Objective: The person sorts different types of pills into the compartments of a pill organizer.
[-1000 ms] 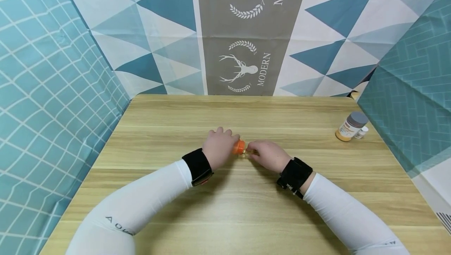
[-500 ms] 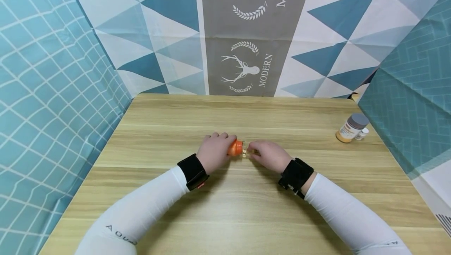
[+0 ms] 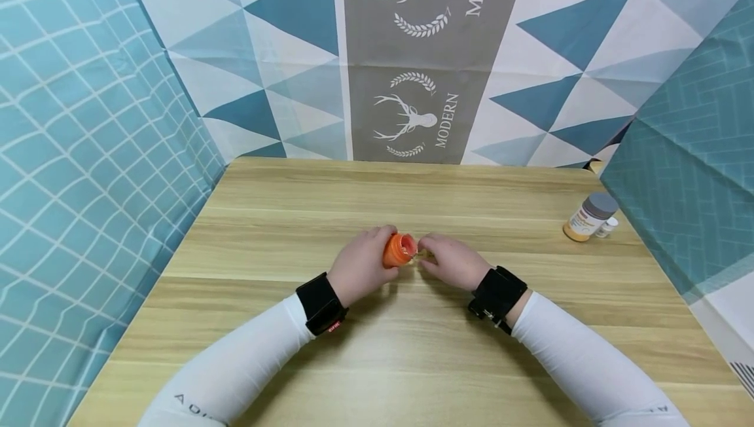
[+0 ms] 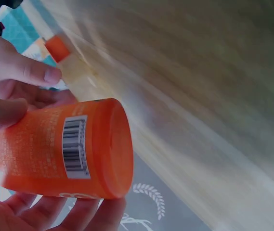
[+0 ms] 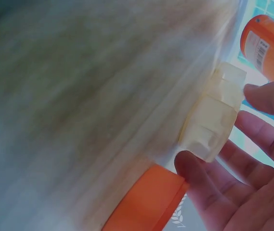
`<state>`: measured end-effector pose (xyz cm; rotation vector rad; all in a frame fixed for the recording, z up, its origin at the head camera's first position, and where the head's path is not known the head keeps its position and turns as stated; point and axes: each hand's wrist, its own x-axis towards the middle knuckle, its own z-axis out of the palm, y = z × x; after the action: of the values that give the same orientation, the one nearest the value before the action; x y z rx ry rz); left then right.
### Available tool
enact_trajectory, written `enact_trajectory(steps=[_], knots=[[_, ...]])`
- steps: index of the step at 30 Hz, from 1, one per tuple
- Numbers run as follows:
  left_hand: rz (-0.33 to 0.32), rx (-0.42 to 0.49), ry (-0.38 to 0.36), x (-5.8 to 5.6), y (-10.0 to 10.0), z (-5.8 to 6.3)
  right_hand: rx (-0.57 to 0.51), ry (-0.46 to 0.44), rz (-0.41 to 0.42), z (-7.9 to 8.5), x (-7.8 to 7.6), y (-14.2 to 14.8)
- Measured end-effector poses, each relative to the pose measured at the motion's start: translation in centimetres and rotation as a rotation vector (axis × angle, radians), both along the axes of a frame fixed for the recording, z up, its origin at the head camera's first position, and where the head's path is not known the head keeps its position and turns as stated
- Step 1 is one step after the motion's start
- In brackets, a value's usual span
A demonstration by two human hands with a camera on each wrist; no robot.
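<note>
My left hand (image 3: 362, 263) grips an orange bottle (image 3: 397, 251), tilted with its uncapped mouth toward the right hand. In the left wrist view, the bottle's base and a barcode label show between thumb and fingers. My right hand (image 3: 456, 262) pinches a pale yellow translucent box (image 5: 211, 120) with compartments, thumb on one side and fingers on the other. Beside its fingertips is an orange block-like piece (image 5: 144, 199); whether it joins the box or is separate, I cannot tell. The bottle mouth is close to the box. The bottle's contents are too small to make out.
A bottle with a grey cap (image 3: 591, 216) stands on the wooden table (image 3: 377, 361) at the right. A small white bottle (image 3: 607, 227) stands just behind it. Patterned cloth walls (image 3: 306, 106) border the table at the back and both sides.
My left hand has turned the orange bottle so that its mouth now shows in the head view, drawing back slightly left. The right hand stays nearly in place, still pinching the box.
</note>
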<state>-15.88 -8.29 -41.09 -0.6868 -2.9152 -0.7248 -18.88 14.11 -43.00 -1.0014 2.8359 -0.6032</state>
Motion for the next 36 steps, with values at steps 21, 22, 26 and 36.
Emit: enact_trajectory(steps=[21,22,26,36], knots=[[-0.069,0.172,-0.198,2.4,2.9,-0.8,0.003,0.08,-0.094,-0.2,0.7,5.5],[-0.072,0.181,-0.206,2.3,3.0,-0.8,0.014,0.077,-0.094,-0.3,0.7,5.5],[-0.079,0.217,-0.247,2.2,3.2,-1.0,0.062,0.056,-0.084,-0.6,0.5,5.6],[-0.094,0.252,-0.306,1.9,3.4,-1.1,0.1,0.064,-0.056,-0.7,0.3,5.5]])
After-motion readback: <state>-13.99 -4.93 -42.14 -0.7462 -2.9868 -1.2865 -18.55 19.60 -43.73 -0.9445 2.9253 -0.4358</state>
